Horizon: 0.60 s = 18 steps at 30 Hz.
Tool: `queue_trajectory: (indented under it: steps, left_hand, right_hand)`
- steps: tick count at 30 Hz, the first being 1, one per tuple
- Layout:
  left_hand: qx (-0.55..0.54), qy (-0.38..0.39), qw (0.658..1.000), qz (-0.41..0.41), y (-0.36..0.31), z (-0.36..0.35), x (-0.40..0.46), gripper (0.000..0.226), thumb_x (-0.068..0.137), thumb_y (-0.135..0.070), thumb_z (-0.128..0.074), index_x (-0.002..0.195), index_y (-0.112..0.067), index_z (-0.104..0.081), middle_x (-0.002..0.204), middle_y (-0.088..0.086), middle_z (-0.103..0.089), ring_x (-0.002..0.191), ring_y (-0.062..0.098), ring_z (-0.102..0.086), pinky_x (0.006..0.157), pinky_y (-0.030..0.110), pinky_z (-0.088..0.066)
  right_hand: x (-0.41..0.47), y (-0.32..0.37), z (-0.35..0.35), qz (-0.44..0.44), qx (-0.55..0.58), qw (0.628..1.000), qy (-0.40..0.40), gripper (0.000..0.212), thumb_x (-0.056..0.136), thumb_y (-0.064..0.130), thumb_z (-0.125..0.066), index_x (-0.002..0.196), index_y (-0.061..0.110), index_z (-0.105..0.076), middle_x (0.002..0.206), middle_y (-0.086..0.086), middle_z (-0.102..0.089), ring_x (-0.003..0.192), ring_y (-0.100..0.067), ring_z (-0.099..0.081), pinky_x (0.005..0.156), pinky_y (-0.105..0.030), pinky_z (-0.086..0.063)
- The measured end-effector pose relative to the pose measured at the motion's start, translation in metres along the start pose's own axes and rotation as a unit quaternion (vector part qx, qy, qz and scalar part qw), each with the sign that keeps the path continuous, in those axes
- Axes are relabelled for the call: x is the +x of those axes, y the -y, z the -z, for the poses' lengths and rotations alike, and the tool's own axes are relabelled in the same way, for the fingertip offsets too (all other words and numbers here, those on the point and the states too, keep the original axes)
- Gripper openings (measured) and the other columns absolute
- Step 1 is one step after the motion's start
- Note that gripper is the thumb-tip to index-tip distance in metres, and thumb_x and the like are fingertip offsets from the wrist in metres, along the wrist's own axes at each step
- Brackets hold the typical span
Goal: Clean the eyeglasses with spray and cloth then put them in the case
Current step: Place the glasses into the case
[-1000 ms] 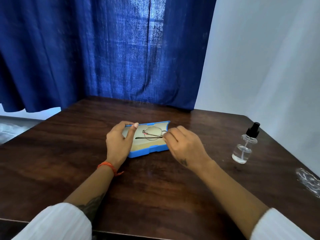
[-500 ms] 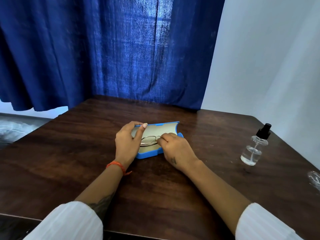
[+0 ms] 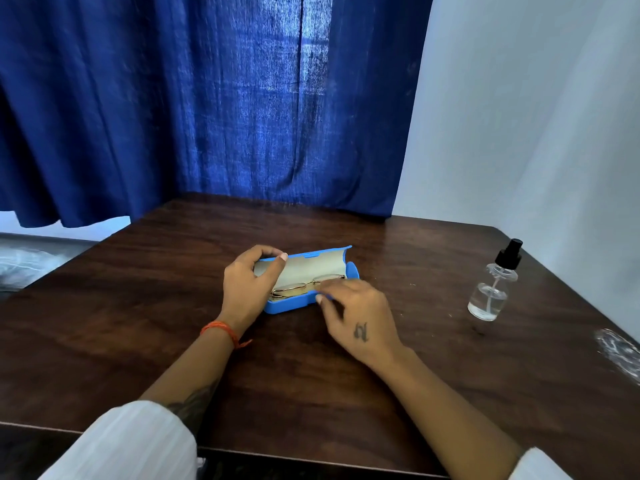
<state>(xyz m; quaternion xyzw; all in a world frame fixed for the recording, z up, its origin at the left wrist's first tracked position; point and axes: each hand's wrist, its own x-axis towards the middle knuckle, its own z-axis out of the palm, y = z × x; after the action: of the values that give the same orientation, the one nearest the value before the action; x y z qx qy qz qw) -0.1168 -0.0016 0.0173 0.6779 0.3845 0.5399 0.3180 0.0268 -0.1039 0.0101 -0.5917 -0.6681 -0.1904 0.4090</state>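
A blue eyeglasses case [image 3: 294, 304] with a beige lining lies open in the middle of the brown table [image 3: 138, 334]. Thin gold-rimmed eyeglasses [image 3: 304, 287] lie folded inside its lower half. My left hand [image 3: 247, 289] grips the left end of the raised lid, thumb on the inside and fingers over the top edge. My right hand [image 3: 356, 317] rests at the case's front right, fingers loosely curled beside the eyeglasses, with nothing visibly held in it. A clear spray bottle [image 3: 493, 287] with a black cap stands upright to the right.
A crumpled clear plastic wrapper [image 3: 620, 351] lies at the table's right edge. Blue curtains [image 3: 207, 98] hang behind the table and a white wall [image 3: 536, 116] stands at the right. No cloth is visible.
My right hand lowered the eyeglasses into the case and let them go, then drew back toward me. My left hand stayed on the lid. The camera view shifted slightly.
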Motion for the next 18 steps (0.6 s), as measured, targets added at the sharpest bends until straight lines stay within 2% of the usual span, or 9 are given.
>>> queue_trajectory:
  steps: [2, 4, 7, 9, 10, 12, 14, 18]
  left_hand:
    - [-0.026, 0.03, 0.999, 0.024, -0.001, 0.002, -0.001, 0.004, 0.082, -0.023, -0.064, 0.081, -0.019, -0.067, 0.086, -0.01, -0.066, 0.085, 0.009, -0.058, 0.073, 0.022, -0.045]
    - [-0.056, 0.066, 0.995, 0.05, 0.001, 0.005, 0.0, 0.005, 0.08, -0.02, -0.067, 0.083, -0.018, -0.066, 0.094, -0.005, -0.067, 0.091, 0.012, -0.06, 0.077, 0.024, -0.047]
    - [-0.103, 0.125, 0.982, 0.095, 0.003, 0.009, 0.002, 0.012, 0.074, -0.014, -0.072, 0.085, -0.018, -0.066, 0.107, 0.001, -0.066, 0.101, 0.017, -0.061, 0.086, 0.03, -0.049]
    - [-0.12, 0.156, 0.974, 0.109, 0.002, 0.012, 0.0, 0.017, 0.075, -0.006, -0.07, 0.085, -0.018, -0.065, 0.114, 0.002, -0.064, 0.107, 0.016, -0.059, 0.087, 0.026, -0.048]
    - [-0.122, 0.169, 0.972, 0.112, 0.002, 0.013, -0.001, 0.019, 0.074, -0.003, -0.07, 0.085, -0.018, -0.064, 0.116, 0.002, -0.062, 0.108, 0.015, -0.057, 0.086, 0.022, -0.046]
    - [-0.118, 0.189, 0.968, 0.115, 0.0, 0.015, -0.002, 0.023, 0.073, 0.0, -0.07, 0.084, -0.019, -0.064, 0.118, 0.001, -0.06, 0.109, 0.011, -0.055, 0.082, 0.016, -0.044]
    - [-0.115, 0.202, 0.965, 0.119, 0.001, 0.017, -0.002, 0.029, 0.07, 0.003, -0.072, 0.089, -0.018, -0.064, 0.119, 0.0, -0.06, 0.109, 0.009, -0.055, 0.08, 0.014, -0.046]
    - [-0.103, 0.216, 0.965, 0.105, 0.003, 0.018, -0.003, 0.052, 0.067, 0.007, -0.072, 0.111, -0.019, -0.058, 0.12, 0.001, -0.058, 0.105, 0.012, -0.057, 0.081, 0.011, -0.05]
  right_hand:
    - [0.006, -0.008, 0.008, -0.049, 0.03, 0.996, -0.072, 0.02, 0.076, 0.013, -0.064, 0.093, 0.015, -0.073, 0.095, 0.001, -0.073, 0.089, -0.017, -0.065, 0.086, -0.017, -0.041]
    - [0.013, -0.019, 0.014, -0.096, 0.047, 0.99, -0.089, 0.028, 0.081, 0.018, -0.064, 0.109, 0.017, -0.069, 0.116, -0.002, -0.066, 0.107, -0.018, -0.059, 0.096, -0.017, -0.035]
    - [0.026, -0.031, 0.015, -0.19, 0.078, 0.978, 0.017, 0.046, 0.09, 0.033, -0.058, 0.134, 0.029, -0.046, 0.149, -0.001, -0.032, 0.135, -0.016, -0.03, 0.106, -0.028, -0.024]
    - [0.033, -0.035, 0.012, -0.246, 0.132, 0.955, 0.096, 0.054, 0.092, 0.042, -0.051, 0.142, 0.035, -0.031, 0.156, 0.002, -0.012, 0.141, -0.015, -0.014, 0.11, -0.032, -0.018]
    - [0.034, -0.037, 0.01, -0.266, 0.158, 0.943, 0.125, 0.054, 0.093, 0.044, -0.047, 0.143, 0.035, -0.027, 0.157, 0.002, -0.008, 0.142, -0.014, -0.01, 0.111, -0.03, -0.014]
    - [0.034, -0.038, 0.003, -0.286, 0.188, 0.926, 0.16, 0.052, 0.095, 0.044, -0.042, 0.144, 0.031, -0.028, 0.157, 0.0, -0.011, 0.143, -0.014, -0.01, 0.111, -0.028, -0.01]
    - [0.029, -0.038, -0.004, -0.283, 0.192, 0.925, 0.163, 0.048, 0.096, 0.039, -0.044, 0.141, 0.025, -0.036, 0.154, -0.004, -0.024, 0.141, -0.015, -0.019, 0.113, -0.029, -0.013]
    - [0.02, -0.037, -0.006, -0.27, 0.172, 0.937, 0.141, 0.044, 0.092, 0.031, -0.054, 0.134, 0.017, -0.048, 0.146, -0.007, -0.038, 0.136, -0.016, -0.031, 0.109, -0.023, -0.02]
